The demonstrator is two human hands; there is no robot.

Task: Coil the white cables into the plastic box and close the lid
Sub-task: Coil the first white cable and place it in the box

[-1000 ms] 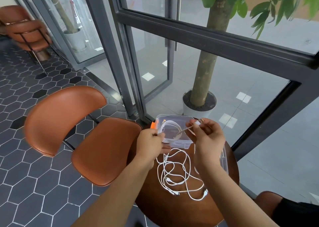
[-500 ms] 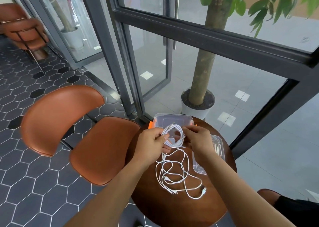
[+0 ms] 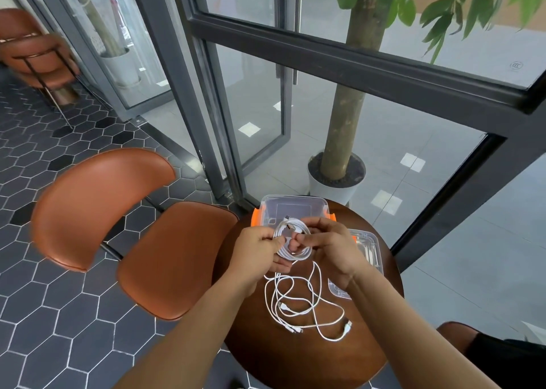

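A coiled white cable (image 3: 295, 254) is held between both hands just above the small round wooden table (image 3: 295, 356). My left hand (image 3: 257, 251) grips the coil's left side and my right hand (image 3: 332, 248) pinches its right side, fingers through the loop. Behind the hands stands the clear plastic box (image 3: 294, 208) with orange clips, open. Its clear lid (image 3: 369, 249) lies flat to the right, partly under my right wrist. Loose white cables (image 3: 301, 303) lie tangled on the table in front of the hands, their plugs near the front.
A brown leather chair (image 3: 124, 232) stands close to the table's left. Behind the table are a potted tree (image 3: 336, 179) and dark-framed glass doors (image 3: 236, 93). Another brown chair (image 3: 38, 51) sits far left on the hexagon-tiled floor.
The cable was stretched between my hands over the box; now it is wound into a tight coil held by both hands, which have come together in front of the box.
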